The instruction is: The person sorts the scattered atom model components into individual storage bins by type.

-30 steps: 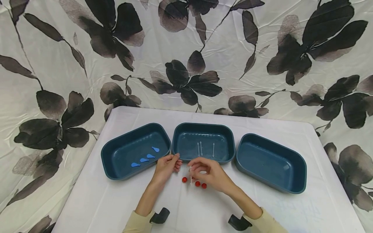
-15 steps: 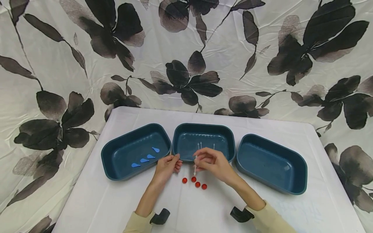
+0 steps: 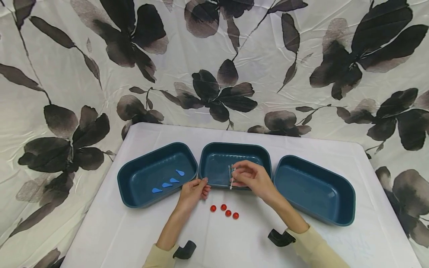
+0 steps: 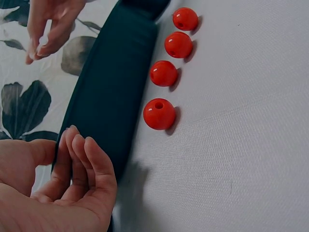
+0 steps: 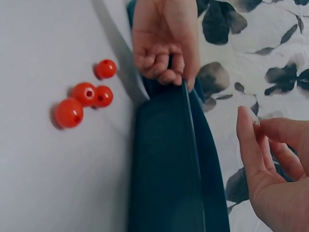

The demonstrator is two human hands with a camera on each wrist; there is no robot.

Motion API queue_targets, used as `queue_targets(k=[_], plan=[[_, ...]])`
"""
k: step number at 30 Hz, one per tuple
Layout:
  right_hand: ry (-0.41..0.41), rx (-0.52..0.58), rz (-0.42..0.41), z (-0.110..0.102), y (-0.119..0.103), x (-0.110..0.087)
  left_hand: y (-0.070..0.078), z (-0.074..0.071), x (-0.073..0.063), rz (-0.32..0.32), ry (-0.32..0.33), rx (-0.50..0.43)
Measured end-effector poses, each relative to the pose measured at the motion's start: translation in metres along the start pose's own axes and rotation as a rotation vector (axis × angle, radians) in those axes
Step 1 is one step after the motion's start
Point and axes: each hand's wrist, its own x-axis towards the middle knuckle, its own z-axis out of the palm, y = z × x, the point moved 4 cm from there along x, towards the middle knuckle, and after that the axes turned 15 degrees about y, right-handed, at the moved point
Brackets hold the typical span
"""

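My left hand [image 3: 191,194] pinches the near rim of the middle dark teal bin [image 3: 214,162] at its left corner; the right wrist view shows thumb and fingers on either side of that rim. My right hand [image 3: 254,181] is over the middle bin, holding a thin whitish stick [image 3: 231,184] with small cross-shaped ends between thumb and fingertips. Behind it a similar stick [image 3: 229,171] shows in the bin, and the hand covers part of the bin's floor. Several red beads [image 3: 223,207] with holes lie on the white cloth in front; one bead [image 4: 159,114] is close in the left wrist view.
To the left stands another teal bin [image 3: 140,175] with several blue drop-shaped pieces [image 3: 167,185] in it. A third teal bin [image 3: 311,190] stands at the right. Floral cloth [image 3: 221,93] hangs behind the table. Black wrist devices [image 3: 280,238] sit at both sleeves.
The right hand has moved up and away from the beads with the stick, to over the middle bin. A fourth bead has come into sight. My left hand stays at the rim.
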Motion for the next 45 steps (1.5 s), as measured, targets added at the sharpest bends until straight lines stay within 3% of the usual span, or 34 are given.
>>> queue_targets(k=[22, 28, 37, 45], plan=[[0.082, -0.025, 0.035, -0.027, 0.001, 0.035, -0.001, -0.001, -0.001, 0.011, 0.006, 0.017], [0.078, -0.073, 0.031, -0.033, 0.003, 0.043, 0.000, -0.001, 0.000, 0.025, 0.006, 0.016], [0.108, -0.150, 0.090, -0.039, 0.014, 0.055, -0.001, -0.001, 0.001, 0.012, 0.011, 0.030], [0.088, -0.221, 0.088, -0.041, 0.031, 0.064, 0.001, 0.000, 0.000, 0.008, 0.015, 0.020]])
